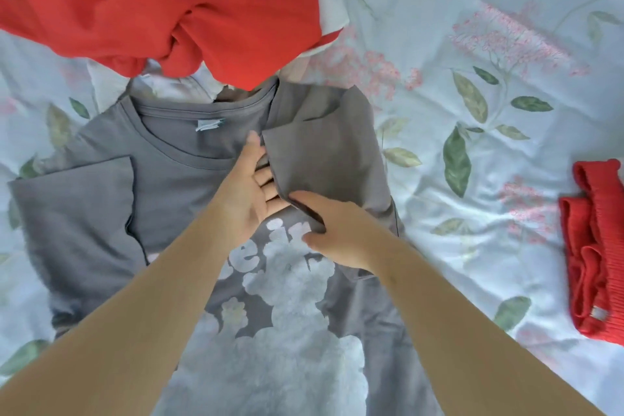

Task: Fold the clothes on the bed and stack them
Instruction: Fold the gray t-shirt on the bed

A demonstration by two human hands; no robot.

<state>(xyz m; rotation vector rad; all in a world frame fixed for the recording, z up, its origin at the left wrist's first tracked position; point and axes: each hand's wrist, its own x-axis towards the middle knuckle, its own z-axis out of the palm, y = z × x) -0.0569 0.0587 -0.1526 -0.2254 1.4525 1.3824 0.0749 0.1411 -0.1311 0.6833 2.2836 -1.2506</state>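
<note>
A grey T-shirt (189,159) with a pale printed picture lies front up on the bed, collar away from me. Its right sleeve (324,145) is folded inward over the chest. My left hand (246,189) lies flat on the chest with its fingertips tucked under the edge of that folded sleeve. My right hand (337,233) pinches the sleeve's lower edge between thumb and fingers. The shirt's left sleeve (74,213) is spread out flat to the left.
A loose red garment (162,3) lies heaped beyond the collar, over some white cloth (332,7). A folded red ribbed garment (594,246) sits at the right edge. The bedsheet (472,111) is pale with a leaf and flower print.
</note>
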